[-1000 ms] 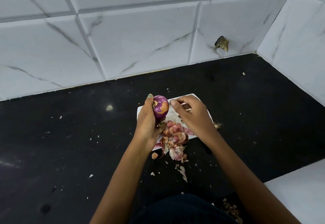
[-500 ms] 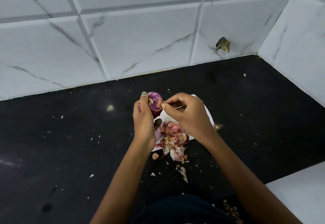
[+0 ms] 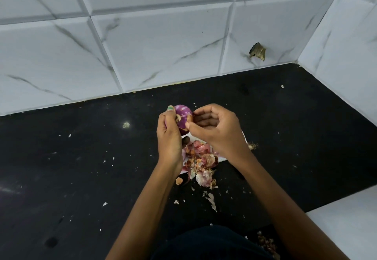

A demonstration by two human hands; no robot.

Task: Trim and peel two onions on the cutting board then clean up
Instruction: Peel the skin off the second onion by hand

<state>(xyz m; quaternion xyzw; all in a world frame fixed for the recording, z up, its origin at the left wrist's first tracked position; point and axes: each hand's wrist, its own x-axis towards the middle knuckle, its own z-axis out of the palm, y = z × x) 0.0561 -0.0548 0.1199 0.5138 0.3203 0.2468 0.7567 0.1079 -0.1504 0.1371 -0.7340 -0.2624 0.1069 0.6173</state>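
mostly hidden cutting board (image 3: pixel 221 158); left hand (image 3: pixel 169 137) holds onion (image 3: pixel 183 117).

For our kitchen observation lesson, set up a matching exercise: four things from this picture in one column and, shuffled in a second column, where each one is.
Column 1
1. onion
2. pile of peels
3. cutting board
4. root end

Column 2
A. on the black counter, right of the board
B. held up in the left hand
C. heaped on the board's near edge
D. under the hands, mostly hidden

Pairs: 1-B, 2-C, 3-D, 4-A
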